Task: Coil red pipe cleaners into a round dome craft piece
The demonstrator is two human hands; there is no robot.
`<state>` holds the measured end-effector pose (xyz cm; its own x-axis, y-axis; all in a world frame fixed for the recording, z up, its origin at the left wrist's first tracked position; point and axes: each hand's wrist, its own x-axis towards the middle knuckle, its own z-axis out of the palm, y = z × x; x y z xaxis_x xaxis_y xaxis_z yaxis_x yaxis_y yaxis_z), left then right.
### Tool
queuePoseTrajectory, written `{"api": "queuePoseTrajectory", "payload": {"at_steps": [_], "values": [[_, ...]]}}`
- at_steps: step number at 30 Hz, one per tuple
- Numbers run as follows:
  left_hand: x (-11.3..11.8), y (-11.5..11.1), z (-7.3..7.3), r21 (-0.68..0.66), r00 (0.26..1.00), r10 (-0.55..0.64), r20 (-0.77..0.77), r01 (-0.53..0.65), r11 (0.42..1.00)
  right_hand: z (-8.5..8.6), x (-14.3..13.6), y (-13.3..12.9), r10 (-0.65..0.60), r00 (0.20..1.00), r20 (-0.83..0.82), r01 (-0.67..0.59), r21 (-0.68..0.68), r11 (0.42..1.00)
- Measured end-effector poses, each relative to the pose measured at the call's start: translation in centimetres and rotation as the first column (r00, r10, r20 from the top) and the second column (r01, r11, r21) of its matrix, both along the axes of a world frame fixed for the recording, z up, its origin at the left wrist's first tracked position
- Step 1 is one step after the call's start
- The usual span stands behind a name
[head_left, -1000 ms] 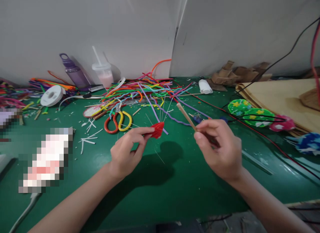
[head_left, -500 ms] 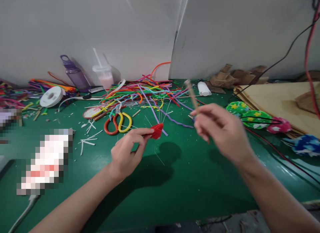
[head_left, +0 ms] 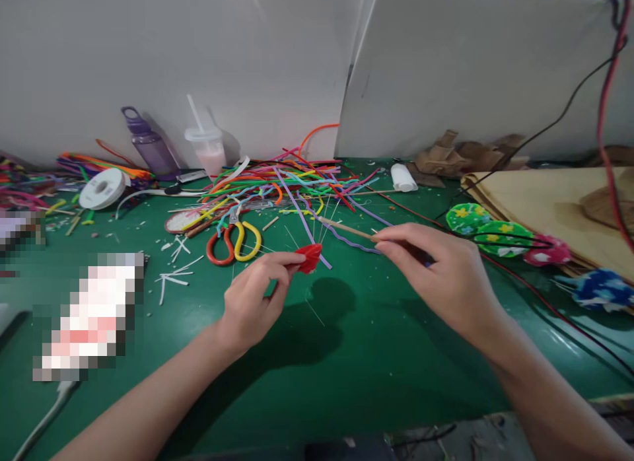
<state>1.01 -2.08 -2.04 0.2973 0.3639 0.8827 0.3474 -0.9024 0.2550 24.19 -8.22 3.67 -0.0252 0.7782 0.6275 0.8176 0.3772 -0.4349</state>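
- Left hand (head_left: 255,299): thumb and fingers found clamped on a small red piece (head_left: 310,257), which is held above the green table (head_left: 366,388), its fanned edge turned toward the right hand.
- Right hand (head_left: 440,266): a slim tan stick (head_left: 352,230) is pinched by its near end between thumb and forefinger.
- Alignment: the stick's long axis is directed leftward and slightly away from the wearer; its free end is seen just beyond the red piece, not in line with it. The red piece lies to the left of the right hand, a gap being noted between the two hands.
- Fine strands (head_left: 329,221) are seen to fan out beyond the red piece, near the stick's free end; whether contact is made cannot be determined.
- Surroundings: scissors (head_left: 257,240) are noted beyond the left hand, beside a pile of coloured stems (head_left: 277,179).
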Motion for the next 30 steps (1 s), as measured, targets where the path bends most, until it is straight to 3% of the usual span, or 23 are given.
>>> {"api": "queuePoseTrajectory", "payload": {"at_steps": [4,12,19,30], "values": [[0.0,-0.1,0.1,0.013,1.0,0.006,-0.002,-0.006,1.0,-0.5,-0.8,0.7,0.069,0.998,0.008,-0.068,-0.076,0.995],[0.0,-0.2,0.0,0.001,1.0,-0.004,-0.015,0.004,1.0,-1.5,-3.2,1.3,0.146,0.959,-0.245,-0.195,-0.192,0.962],[-0.2,-0.1,-0.2,0.03,0.997,-0.011,-0.082,0.013,0.999,0.0,-3.8,1.5,0.236,0.97,-0.067,-0.245,-0.31,0.919],[-0.2,-0.2,0.0,0.025,0.993,-0.047,-0.11,0.05,0.998,0.6,-4.1,1.8,0.196,0.979,0.053,-0.176,-0.265,0.948]]}}
